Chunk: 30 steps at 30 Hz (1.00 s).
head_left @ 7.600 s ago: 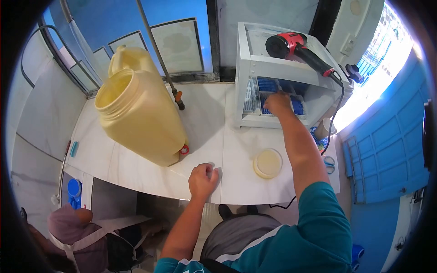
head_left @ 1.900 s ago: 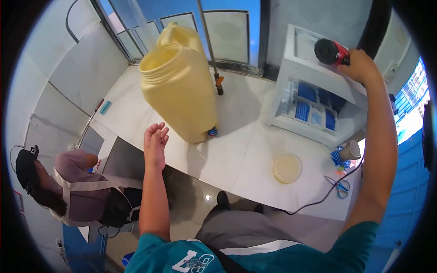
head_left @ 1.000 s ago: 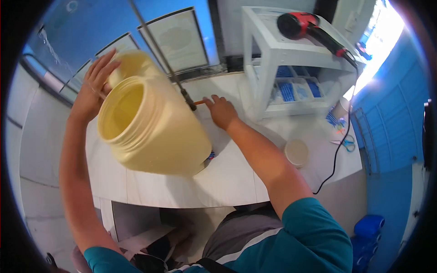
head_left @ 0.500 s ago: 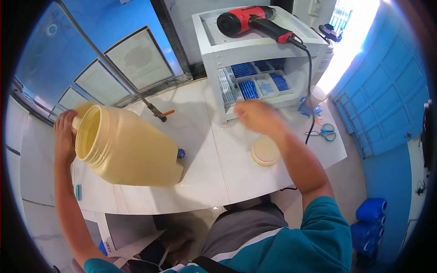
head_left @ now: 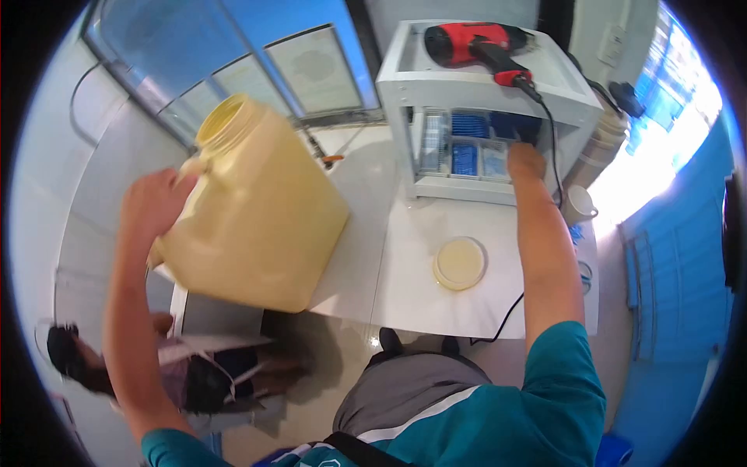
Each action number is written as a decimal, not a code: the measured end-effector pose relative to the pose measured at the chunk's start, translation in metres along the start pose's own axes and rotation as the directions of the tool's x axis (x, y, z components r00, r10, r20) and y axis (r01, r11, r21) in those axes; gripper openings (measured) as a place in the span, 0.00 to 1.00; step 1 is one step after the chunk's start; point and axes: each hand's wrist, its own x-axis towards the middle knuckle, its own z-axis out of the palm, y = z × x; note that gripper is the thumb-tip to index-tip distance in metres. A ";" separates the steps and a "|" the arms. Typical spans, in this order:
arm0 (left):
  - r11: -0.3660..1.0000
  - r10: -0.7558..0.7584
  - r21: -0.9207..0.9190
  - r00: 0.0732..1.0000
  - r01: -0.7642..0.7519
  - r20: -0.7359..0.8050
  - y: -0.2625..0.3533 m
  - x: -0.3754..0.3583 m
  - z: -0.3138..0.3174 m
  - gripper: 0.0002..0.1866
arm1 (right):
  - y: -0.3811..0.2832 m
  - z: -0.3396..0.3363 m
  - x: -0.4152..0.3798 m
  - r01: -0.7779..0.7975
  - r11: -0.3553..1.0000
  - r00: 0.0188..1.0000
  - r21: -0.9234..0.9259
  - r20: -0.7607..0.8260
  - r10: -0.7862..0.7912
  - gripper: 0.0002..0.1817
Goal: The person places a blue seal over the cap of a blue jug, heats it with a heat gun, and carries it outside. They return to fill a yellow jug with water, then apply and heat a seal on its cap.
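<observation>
A cream plastic jerrycan (head_left: 257, 210), its wide neck uncapped, stands tilted on the left of the white counter. My left hand (head_left: 159, 204) is wrapped round its handle below the neck. My right hand (head_left: 527, 162) reaches into the white shelf unit (head_left: 467, 101), at the baskets of blue packets (head_left: 465, 159). Its fingers are hidden among them, so whether it holds anything does not show. Below that arm, to its left, a round cream lid (head_left: 459, 263) lies flat on the counter.
A red and black heat gun (head_left: 475, 45) rests on top of the shelf, its cord hanging down right. Near the right edge are a white mug (head_left: 580, 205) and partly hidden scissors (head_left: 585, 276). Another person (head_left: 194, 373) is low at the left. A tap (head_left: 331, 160) stands behind the jerrycan.
My right hand has moved right and into the shelf's baskets. The jerrycan has turned more upright, its mouth now pointing up, with my left hand still on it. The camera view has shifted.
</observation>
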 end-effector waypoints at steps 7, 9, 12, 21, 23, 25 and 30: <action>0.934 -0.171 -0.261 0.946 0.245 0.275 0.054 0.019 -0.020 0.36 | 0.001 0.004 0.016 -0.070 0.991 0.996 0.110 -0.045 0.075 0.19; 0.875 -0.185 -0.387 0.940 0.290 0.286 0.060 0.021 -0.016 0.37 | -0.001 -0.002 0.008 -0.005 0.979 0.983 0.205 -0.176 0.042 0.19; 0.864 -0.229 -0.404 0.949 0.300 0.214 0.065 0.015 -0.023 0.35 | -0.011 -0.005 0.009 0.103 0.982 0.945 0.157 -0.324 -0.047 0.17; 0.656 0.357 -0.530 0.839 -0.538 -0.410 0.032 -0.089 -0.037 0.17 | -0.043 -0.077 -0.179 0.477 0.793 0.879 0.379 -0.213 -0.427 0.19; 0.678 0.496 -0.375 0.771 -0.632 -0.401 0.025 -0.098 -0.030 0.17 | -0.053 -0.082 -0.210 0.457 0.710 0.882 0.535 -0.172 -0.438 0.19; 0.689 0.433 -0.414 0.797 -0.594 -0.422 0.028 -0.101 -0.024 0.16 | -0.066 -0.089 -0.229 0.420 0.610 0.879 0.672 -0.133 -0.458 0.19; 0.932 0.062 -0.347 0.989 -0.105 -0.132 0.031 -0.109 -0.028 0.33 | -0.085 -0.099 -0.251 0.304 0.310 0.821 0.901 -0.083 -0.565 0.13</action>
